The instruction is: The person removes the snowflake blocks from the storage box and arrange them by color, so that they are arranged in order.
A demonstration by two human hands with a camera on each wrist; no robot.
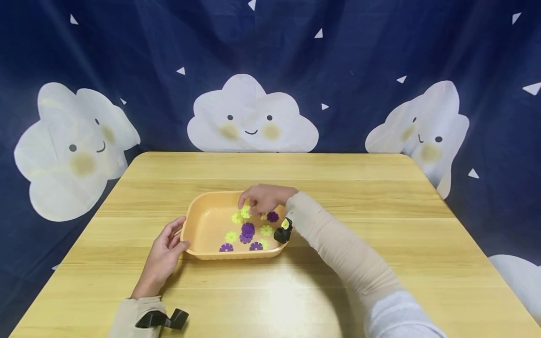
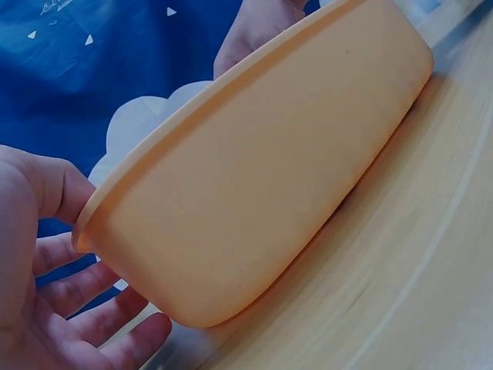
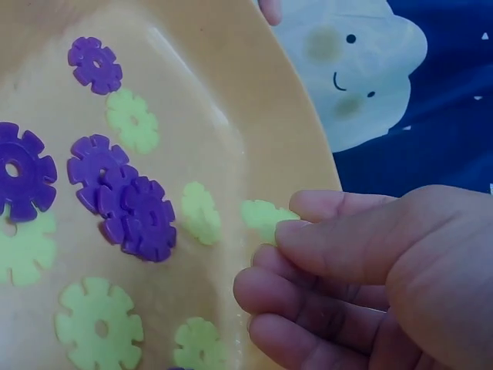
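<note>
An orange plastic tray [image 1: 236,255] sits on the table, holding several yellow and purple notched snowflake discs. At its left end my left hand [image 1: 166,251] grips the rim; in the left wrist view the thumb of that hand [image 2: 38,254] lies at the rim, with the fingers spread along the outer wall. My right hand [image 1: 267,198] reaches over the tray's far side. Between its thumb and index finger, a yellow snowflake disc [image 3: 266,218] is pinched. Purple discs [image 3: 123,196] lie overlapping near the tray's middle, with a yellow disc [image 3: 200,213] beside them.
The tray stands on a wood-grain table [image 1: 359,188]. Behind the table hangs a dark blue curtain [image 1: 160,42] printed with white clouds and triangles. A black strap [image 1: 162,319] circles the left wrist, and a black wrist mount [image 1: 283,232] sits on the right.
</note>
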